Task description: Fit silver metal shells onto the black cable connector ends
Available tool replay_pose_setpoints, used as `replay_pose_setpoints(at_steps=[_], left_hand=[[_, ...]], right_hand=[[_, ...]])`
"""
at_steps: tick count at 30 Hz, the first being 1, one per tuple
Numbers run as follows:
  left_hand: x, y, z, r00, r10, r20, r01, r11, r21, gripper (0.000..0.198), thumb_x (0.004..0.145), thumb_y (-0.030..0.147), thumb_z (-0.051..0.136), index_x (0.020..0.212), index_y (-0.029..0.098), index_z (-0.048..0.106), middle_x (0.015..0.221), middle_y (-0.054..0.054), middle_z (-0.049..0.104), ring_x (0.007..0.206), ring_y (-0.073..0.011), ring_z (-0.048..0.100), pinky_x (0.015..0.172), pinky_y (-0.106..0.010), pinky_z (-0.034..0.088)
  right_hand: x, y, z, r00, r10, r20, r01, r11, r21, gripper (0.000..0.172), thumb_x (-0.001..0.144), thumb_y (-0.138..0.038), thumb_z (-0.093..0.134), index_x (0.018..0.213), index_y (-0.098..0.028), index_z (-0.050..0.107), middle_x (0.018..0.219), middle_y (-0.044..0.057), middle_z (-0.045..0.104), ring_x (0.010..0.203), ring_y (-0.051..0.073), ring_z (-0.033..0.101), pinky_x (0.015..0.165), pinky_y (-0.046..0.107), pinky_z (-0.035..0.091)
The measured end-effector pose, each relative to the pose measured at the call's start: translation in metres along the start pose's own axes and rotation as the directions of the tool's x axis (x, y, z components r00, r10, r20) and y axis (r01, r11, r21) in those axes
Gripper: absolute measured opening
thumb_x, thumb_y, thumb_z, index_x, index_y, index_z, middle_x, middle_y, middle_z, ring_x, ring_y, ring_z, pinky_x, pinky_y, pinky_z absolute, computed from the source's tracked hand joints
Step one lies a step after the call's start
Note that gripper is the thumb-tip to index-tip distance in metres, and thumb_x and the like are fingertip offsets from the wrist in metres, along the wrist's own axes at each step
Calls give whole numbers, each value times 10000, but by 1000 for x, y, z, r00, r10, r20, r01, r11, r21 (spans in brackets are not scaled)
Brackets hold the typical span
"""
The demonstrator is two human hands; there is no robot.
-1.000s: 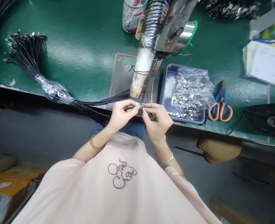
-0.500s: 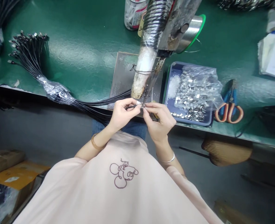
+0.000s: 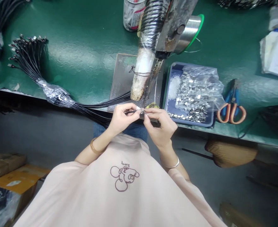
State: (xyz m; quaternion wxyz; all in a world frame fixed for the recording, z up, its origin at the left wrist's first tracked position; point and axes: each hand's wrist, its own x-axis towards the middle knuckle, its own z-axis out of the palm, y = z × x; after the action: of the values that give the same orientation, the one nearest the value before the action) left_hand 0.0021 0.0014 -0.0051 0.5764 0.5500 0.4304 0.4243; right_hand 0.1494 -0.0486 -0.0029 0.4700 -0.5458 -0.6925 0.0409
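My left hand (image 3: 123,118) pinches a thin black cable (image 3: 131,112) close to its end. Against that end, the thumb and forefinger of my right hand (image 3: 161,124) are closed on a small metal connector (image 3: 142,111), partly covered by the fingertips. Both hands meet at the table's front edge, below a white-wrapped nozzle (image 3: 141,67). More black cables (image 3: 91,107) run from under my left hand to a plastic-wrapped bundle (image 3: 57,94) at the left. Under the nozzle lies a grey plate (image 3: 122,74).
Right of the plate, a blue tray (image 3: 211,123) holds many small metal shells and a plastic bag. Orange-handled scissors (image 3: 232,113) and blue-handled pliers lie beside it. A solder wire spool (image 3: 190,31) hangs behind the nozzle. A clear jar (image 3: 131,19) stands at the back.
Both hands have shifted slightly down, away from the nozzle tip, still pinched together around the cable end. A yellow-green patch on the plate now shows more above my right fingers.
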Motion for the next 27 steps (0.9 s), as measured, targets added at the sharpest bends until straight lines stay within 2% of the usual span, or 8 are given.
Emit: replay_pose_setpoints(at_steps=[5, 8, 10, 13, 15, 17, 20, 27], left_hand=[[-9, -1, -7, 979, -15, 201, -3, 996, 89, 90, 716, 179, 654, 639, 136, 671, 607, 3, 642, 547, -81, 530, 537, -186, 434], [-18, -5, -13, 935, -11, 354, -68, 975, 210, 106, 762, 164, 678, 673, 136, 728, 664, -24, 715, 581, -97, 608, 583, -199, 484], [-22, -11, -16, 939, 33, 343, -117, 966, 229, 114, 804, 224, 715, 745, 138, 762, 758, -55, 758, 637, -121, 664, 617, -218, 528], [-19, -19, -20, 972, 190, 137, -221, 939, 265, 175, 868, 301, 701, 847, 140, 765, 828, -69, 757, 677, -134, 673, 620, -239, 556], [-9, -22, -23, 940, 342, 14, -315, 849, 425, 173, 918, 280, 648, 872, 151, 753, 841, -67, 738, 728, -147, 654, 670, -268, 556], [5, -24, -26, 889, 458, 24, -365, 674, 642, 166, 944, 237, 609, 895, 161, 747, 884, -82, 717, 828, -188, 634, 794, -342, 541], [25, -26, -28, 880, 459, 120, -349, 455, 819, 161, 926, 143, 569, 889, 163, 725, 889, -94, 670, 865, -239, 584, 795, -385, 501], [35, -36, -22, 865, 466, 187, -385, 376, 843, 211, 894, 57, 474, 795, 161, 627, 864, -98, 633, 842, -247, 564, 817, -381, 491]], right_hand=[[-4, -5, -28, 988, 133, 77, -137, 989, 58, 83, 918, -207, 645, 852, -246, 678, 749, -6, 749, 589, 144, 698, 542, 268, 542], [-3, -9, -51, 965, 118, -234, -125, 992, -13, 126, 915, -331, 657, 816, -254, 665, 561, -37, 608, 406, 114, 534, 413, 267, 381], [1, -7, -64, 921, 153, -359, -177, 984, -35, 133, 911, -384, 656, 876, -256, 640, 524, -44, 549, 389, 118, 504, 407, 275, 336], [12, 11, -80, 915, 378, -139, -391, 916, -87, 102, 909, -344, 650, 908, -250, 612, 601, 0, 651, 452, 148, 596, 500, 297, 450], [19, 31, -87, 887, 448, 110, -424, 886, -188, 211, 853, -409, 710, 760, -250, 607, 639, 33, 693, 541, 183, 658, 565, 316, 495], [26, 53, -90, 869, 421, 260, -376, 903, -207, 322, 831, -526, 708, 681, -257, 617, 630, 30, 690, 546, 193, 644, 541, 323, 470], [36, 78, -90, 832, 341, 438, -294, 940, -173, 434, 809, -636, 679, 621, -248, 625, 596, 19, 670, 495, 178, 585, 484, 317, 405], [50, 87, -86, 732, 423, 534, -250, 896, -368, 213, 705, -234, 739, 562, -226, 582, 530, -11, 610, 498, 165, 549, 525, 292, 367]])
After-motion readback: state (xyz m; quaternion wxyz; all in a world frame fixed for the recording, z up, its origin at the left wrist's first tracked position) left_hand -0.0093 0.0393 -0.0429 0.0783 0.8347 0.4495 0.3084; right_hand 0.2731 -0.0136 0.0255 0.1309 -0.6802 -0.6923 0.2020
